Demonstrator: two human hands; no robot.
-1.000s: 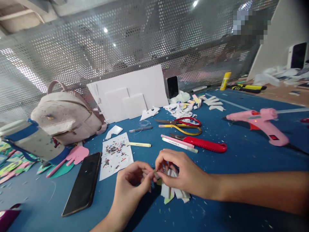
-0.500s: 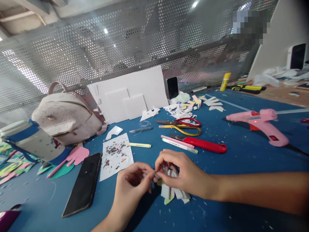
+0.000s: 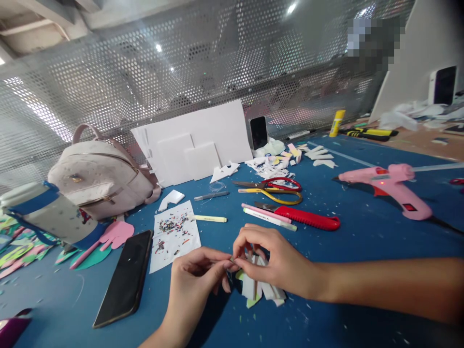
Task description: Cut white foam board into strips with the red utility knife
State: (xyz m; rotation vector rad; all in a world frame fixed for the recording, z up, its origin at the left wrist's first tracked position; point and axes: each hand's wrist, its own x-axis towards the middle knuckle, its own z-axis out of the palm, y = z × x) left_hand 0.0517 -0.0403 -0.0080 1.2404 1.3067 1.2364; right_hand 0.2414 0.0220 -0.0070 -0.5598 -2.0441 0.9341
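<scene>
Near the front middle of the table, my left hand (image 3: 197, 275) and my right hand (image 3: 273, 258) meet fingertip to fingertip. Both are closed in a pinch on something tiny between them, too small and hidden to name. Under and beside my right hand lies a small heap of white foam strips (image 3: 250, 286) with a pale green scrap (image 3: 254, 298) under them. Part of that heap is hidden by my right fingers. A white sheet (image 3: 154, 261) scattered with tiny coloured bits lies just beyond my left hand.
Past my hands lie pens (image 3: 270, 218), a red utility knife (image 3: 308, 217) and scissors (image 3: 279, 191). A pink glue gun (image 3: 391, 186) rests at right. At left are a black phone (image 3: 125, 280), a tumbler (image 3: 54, 208) and a backpack (image 3: 101, 169). White boards (image 3: 217, 125) stand behind.
My left fingers have shifted slightly and straightened a little toward the right fingertips. My right hand has hardly moved, and the objects on the table lie as before.
</scene>
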